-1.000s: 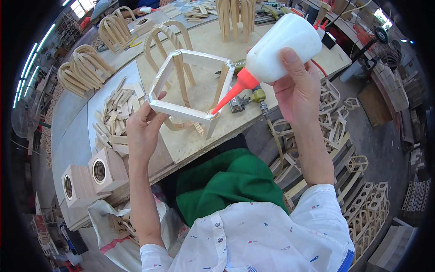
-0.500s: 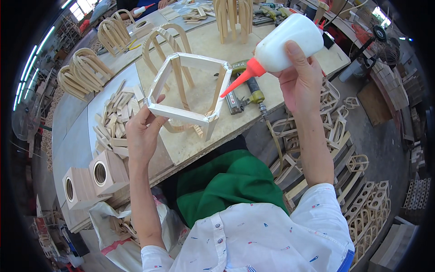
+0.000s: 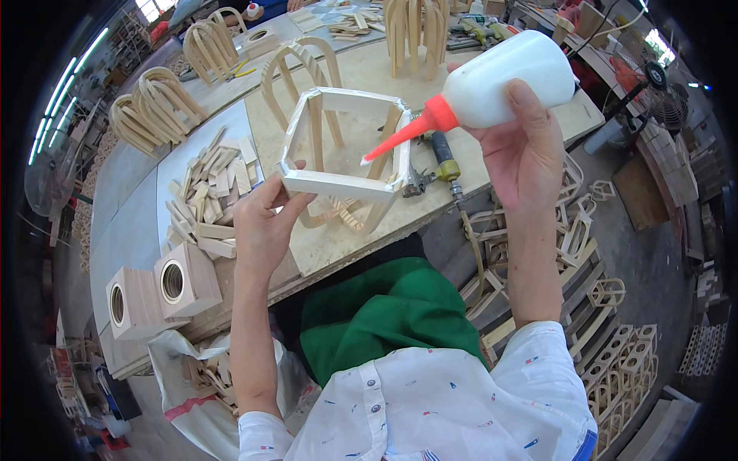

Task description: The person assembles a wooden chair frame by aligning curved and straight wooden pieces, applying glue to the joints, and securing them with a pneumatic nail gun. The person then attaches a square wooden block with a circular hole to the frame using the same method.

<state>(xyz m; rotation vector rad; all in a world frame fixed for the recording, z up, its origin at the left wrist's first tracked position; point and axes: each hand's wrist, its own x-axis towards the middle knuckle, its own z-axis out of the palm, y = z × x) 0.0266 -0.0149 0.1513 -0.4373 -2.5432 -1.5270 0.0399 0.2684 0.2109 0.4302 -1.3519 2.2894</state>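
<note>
My left hand (image 3: 267, 219) grips a light wooden frame (image 3: 338, 183) by its near left corner, thumb and fingers closed on the wood. White glue shows at several of the frame's corners. My right hand (image 3: 523, 150) is wrapped round a white squeeze glue bottle (image 3: 511, 77) with a red nozzle (image 3: 407, 134). The bottle is tilted, and its nozzle tip points down and left over the frame's opening, near the right side. Bent wooden arches (image 3: 304, 84) stand just behind the frame. A green and grey air nail gun (image 3: 442, 157) lies on the table, partly hidden behind the frame and nozzle.
A pile of short wooden strips (image 3: 211, 188) lies left of my left hand. Two wooden blocks with threaded round holes (image 3: 188, 280) sit at the table's near left. More arches (image 3: 157, 104) stand farther back. An air hose (image 3: 469, 230) hangs over the table edge. Another person's hand (image 3: 254, 11) shows at the far side.
The wooden frame and my left hand have shifted right and turned slightly. The glue bottle has moved a little right, and its nozzle tip has come away from the frame's right side toward the opening.
</note>
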